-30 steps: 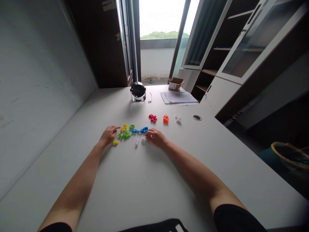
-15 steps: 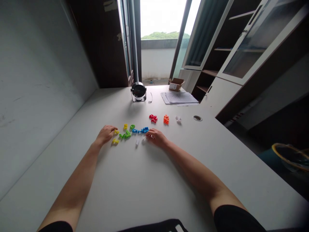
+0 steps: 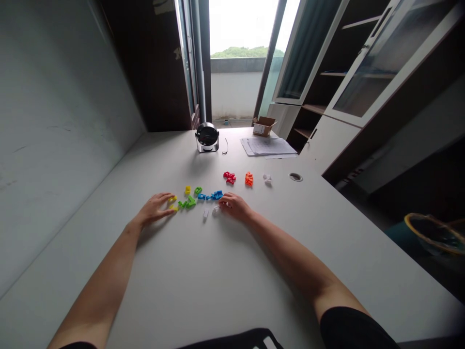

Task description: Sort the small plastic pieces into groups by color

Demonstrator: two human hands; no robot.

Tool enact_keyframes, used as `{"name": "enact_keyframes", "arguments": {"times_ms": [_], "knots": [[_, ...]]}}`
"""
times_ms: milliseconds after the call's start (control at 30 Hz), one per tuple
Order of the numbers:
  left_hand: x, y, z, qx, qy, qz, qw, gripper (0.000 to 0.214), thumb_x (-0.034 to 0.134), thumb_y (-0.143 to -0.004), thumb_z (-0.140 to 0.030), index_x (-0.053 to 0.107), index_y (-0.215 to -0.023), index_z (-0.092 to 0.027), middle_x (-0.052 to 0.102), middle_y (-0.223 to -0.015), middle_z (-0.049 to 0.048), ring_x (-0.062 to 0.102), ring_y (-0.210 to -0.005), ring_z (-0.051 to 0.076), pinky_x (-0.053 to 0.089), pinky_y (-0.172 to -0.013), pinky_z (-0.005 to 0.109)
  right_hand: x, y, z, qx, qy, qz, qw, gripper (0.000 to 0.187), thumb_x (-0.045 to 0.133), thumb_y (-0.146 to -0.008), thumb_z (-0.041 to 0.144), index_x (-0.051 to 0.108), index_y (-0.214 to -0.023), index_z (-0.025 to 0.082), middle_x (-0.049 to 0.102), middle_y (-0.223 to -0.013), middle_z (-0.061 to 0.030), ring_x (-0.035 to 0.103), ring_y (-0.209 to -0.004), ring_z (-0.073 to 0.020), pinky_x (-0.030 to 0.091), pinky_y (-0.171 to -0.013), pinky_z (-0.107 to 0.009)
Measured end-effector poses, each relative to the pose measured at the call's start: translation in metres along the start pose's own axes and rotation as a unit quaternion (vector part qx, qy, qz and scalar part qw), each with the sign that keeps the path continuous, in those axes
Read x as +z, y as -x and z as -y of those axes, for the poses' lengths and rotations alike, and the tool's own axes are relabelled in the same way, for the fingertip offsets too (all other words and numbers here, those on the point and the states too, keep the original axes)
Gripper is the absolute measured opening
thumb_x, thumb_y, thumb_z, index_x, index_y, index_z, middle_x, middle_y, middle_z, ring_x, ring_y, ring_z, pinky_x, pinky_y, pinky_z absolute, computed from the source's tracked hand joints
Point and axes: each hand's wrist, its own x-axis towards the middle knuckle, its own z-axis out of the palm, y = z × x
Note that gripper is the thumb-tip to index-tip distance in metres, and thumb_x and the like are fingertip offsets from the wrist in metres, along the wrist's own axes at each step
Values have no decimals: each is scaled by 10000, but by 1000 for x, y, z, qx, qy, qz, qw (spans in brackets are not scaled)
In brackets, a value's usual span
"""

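Small plastic pieces lie in a row on the white table. My left hand rests on the table with thumb and fingers closing around two yellow pieces at its fingertips. Beside them sit another yellow piece, green pieces and blue pieces. My right hand lies curled on the table, its fingertips at a white piece, with a second white piece just left of it. Farther back lie red pieces, orange pieces and a white cluster.
A round metal desk fan stands at the table's far end, with a stack of papers and a small cardboard box to its right. A cable hole is near the right edge. A wall runs along the left, cabinets on the right.
My left hand has drawn back to the left and toward me, dragging the yellow pieces with it. My right hand has stayed in place.
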Motion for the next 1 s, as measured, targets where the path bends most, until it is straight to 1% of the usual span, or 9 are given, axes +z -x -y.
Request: {"name": "enact_keyframes", "arguments": {"times_ms": [167,300,367,500,633,733,833,933,1000], "knots": [[13,-9,-3,-33,-14,-82,996,400,524,-874,-404,649,-1229,-271,615,-1327,43,530,-1246,238,412,-1130,391,1,-1,0,6,4,1,1000,125,576,-929,198,690,-878,200,605,-829,-27,532,-791,-132,408,-754,-236],[21,-20,-6,-81,-15,-133,988,341,502,-851,-306,680,-1135,-242,660,-1231,53,570,-1169,233,428,-1107,382,2,-1,1,-3,13,1,1000,131,573,-935,209,693,-883,201,615,-837,-33,536,-807,-138,411,-757,-241],[23,-26,-7,-81,-1,-143,986,366,490,-843,-283,672,-1158,-240,653,-1241,51,572,-1166,224,433,-1105,372,3,-1,2,-4,16,-1,1000,128,574,-936,205,696,-896,199,617,-839,-33,538,-812,-137,410,-753,-238],[26,-42,-13,-14,15,-116,993,432,470,-884,-321,629,-1284,-286,557,-1401,22,496,-1293,214,391,-1164,392,4,0,1,0,26,-4,1000,125,572,-935,193,697,-931,203,620,-858,-36,544,-833,-138,410,-758,-235],[31,-62,-18,18,-4,-75,997,408,496,-895,-349,659,-1266,-314,488,-1476,7,447,-1345,230,361,-1189,414,3,0,0,3,26,-2,1000,117,583,-924,179,690,-956,213,626,-862,-25,548,-842,-137,416,-773,-234],[35,-74,-21,-2,0,-89,996,368,493,-890,-336,699,-1193,-294,540,-1417,19,484,-1303,225,389,-1164,401,2,1,1,1,15,3,1000,127,593,-912,166,690,-980,212,635,-880,-29,557,-853,-138,426,-779,-235],[37,-81,-25,-33,3,-134,990,332,471,-902,-373,723,-1080,-250,613,-1306,44,542,-1219,222,425,-1120,386,-1,1,2,-3,2,9,1000,178,587,-891,130,688,-1012,212,643,-903,-37,567,-874,-148,440,-798,-245],[39,-82,-31,-58,-18,-174,983,316,449,-912,-392,707,-912,-211,665,-1176,69,585,-1115,224,455,-1054,372,-4,1,4,-11,-8,25,1000,235,589,-837,81,675,-1015,210,645,-919,-35,568,-889,-157,453,-813,-257],[40,-79,-36,-75,-38,-176,981,309,447,-912,-408,677,-847,-211,683,-1090,73,601,-1042,227,477,-983,366,-6,1,6,-24,-10,43,999,274,616,-800,77,666,-1034,212,645,-954,-37,567,-917,-165,463,-831,-266]]}}
